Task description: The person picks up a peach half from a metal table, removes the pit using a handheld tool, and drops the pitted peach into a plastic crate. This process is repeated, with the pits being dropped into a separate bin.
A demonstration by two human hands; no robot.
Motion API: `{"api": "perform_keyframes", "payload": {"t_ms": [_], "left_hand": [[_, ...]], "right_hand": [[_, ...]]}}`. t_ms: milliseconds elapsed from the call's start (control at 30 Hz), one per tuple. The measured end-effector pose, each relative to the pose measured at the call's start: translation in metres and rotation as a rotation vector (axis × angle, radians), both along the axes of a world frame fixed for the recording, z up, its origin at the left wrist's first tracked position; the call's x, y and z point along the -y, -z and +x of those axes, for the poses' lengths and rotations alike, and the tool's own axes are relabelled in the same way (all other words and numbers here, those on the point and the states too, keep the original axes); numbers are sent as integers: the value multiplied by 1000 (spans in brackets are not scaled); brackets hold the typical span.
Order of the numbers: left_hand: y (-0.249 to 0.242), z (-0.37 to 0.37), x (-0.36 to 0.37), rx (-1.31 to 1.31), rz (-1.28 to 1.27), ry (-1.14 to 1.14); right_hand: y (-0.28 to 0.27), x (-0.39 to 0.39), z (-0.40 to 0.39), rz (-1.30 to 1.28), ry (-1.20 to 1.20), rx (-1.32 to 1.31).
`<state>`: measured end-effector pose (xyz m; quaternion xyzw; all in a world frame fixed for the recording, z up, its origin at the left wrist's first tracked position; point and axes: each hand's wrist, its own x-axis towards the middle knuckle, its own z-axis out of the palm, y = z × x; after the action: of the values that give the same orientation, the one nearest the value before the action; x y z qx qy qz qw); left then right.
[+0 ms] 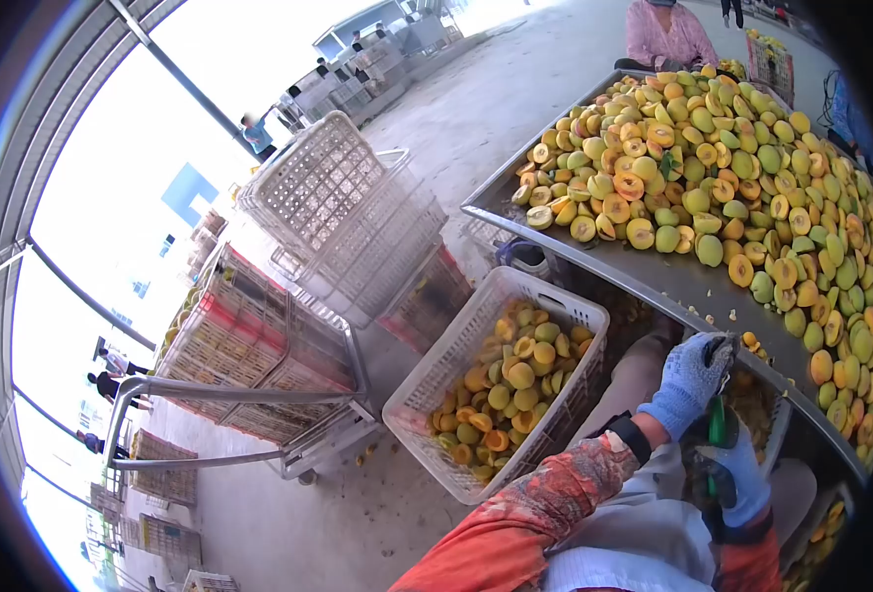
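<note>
My left hand [691, 385], in a blue-and-white glove with dark fingertips, is closed at the metal table's near edge. What it grips, if anything, is hidden. Just below it, my right hand [742, 476], gloved alike, wraps round a green-handled tool [718, 422]; its working end is out of sight behind the left hand. Beyond both hands, halved yellow-green stone fruit [693, 163] with orange flesh is heaped on the metal table [644, 271]. Left of my legs stands a pale plastic crate [422, 395] partly filled with similar fruit [515, 370].
A metal trolley [229, 395] carries crates on the left, near stacked white crates [343, 217]. A person in a pink top [665, 35] sits across the table. Another crate of fruit [821, 538] is at lower right. Fruit scraps [365, 456] lie on the concrete floor.
</note>
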<state>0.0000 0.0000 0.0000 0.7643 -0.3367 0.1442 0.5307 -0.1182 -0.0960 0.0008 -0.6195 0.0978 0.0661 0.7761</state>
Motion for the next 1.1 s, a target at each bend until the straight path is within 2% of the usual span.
{"api": "perform_keyframes", "payload": {"t_ms": [67,100,133,167,200,233,267,300,333,367,433,467,533,567,600,633,667,700,767,800,900,933,967,1000,1033,1100], "left_hand": [[-6,5,-1,-796,-89,83],[-7,0,14,-557,-94,48],[-10,0,3,-502,-44,57],[0,3,11,-396,-99,37],[-15,-5,10,-418,-59,50],[-17,-4,11,-393,-49,91],[-14,-6,15,-347,-31,106],[-22,-4,16,-805,-94,148],[-36,-9,12,-1164,-191,258],[-40,-17,13,-1080,-168,157],[-15,-13,8,-882,-180,157],[-3,-13,7,-888,-161,174],[11,-13,8,-366,-136,75],[16,-11,9,-374,-124,94],[11,-7,11,-137,-45,150],[6,-7,15,102,30,210],[-1,-15,16,-476,-20,238],[-4,-16,22,-482,-9,263],[-7,-19,36,-836,-146,503],[-20,-30,44,-1056,-202,454],[-6,-32,65,-1206,-278,429],[13,-24,67,-1211,-271,438],[41,-11,66,-1396,-489,445],[55,-3,64,-1568,-723,439],[47,-4,62,-1596,-736,547],[31,-14,62,-1248,-592,394]], "right_hand": [[10,3,-3,249,11,-102],[-16,12,-9,162,-30,-109],[-39,-4,-10,133,-41,-131],[-28,-1,-6,83,3,-95],[-53,0,-7,75,-50,-206],[-42,7,-7,97,-56,-255],[-36,14,-8,-24,-99,-156],[-24,13,-7,-225,-97,-44],[-38,13,-10,-140,-99,-41],[-44,18,-12,-137,-56,-59],[-46,23,-10,-40,-226,-135],[-32,22,-11,-47,-222,-27],[-27,26,-12,64,-243,-61],[-25,29,-13,161,-286,-90],[-29,30,-18,307,-255,-123],[-26,33,-20,317,-232,-124],[-20,37,-21,341,-235,-128],[-14,40,-23,365,-236,-129],[-6,45,-31,435,-171,-109],[-5,49,-34,473,-136,-86],[14,55,-44,483,-49,-96],[12,59,-47,446,-57,-73],[9,61,-50,412,-65,-51],[-4,63,-53,509,-27,86],[-13,66,-55,503,-28,86],[-23,70,-56,301,136,-34]]}}
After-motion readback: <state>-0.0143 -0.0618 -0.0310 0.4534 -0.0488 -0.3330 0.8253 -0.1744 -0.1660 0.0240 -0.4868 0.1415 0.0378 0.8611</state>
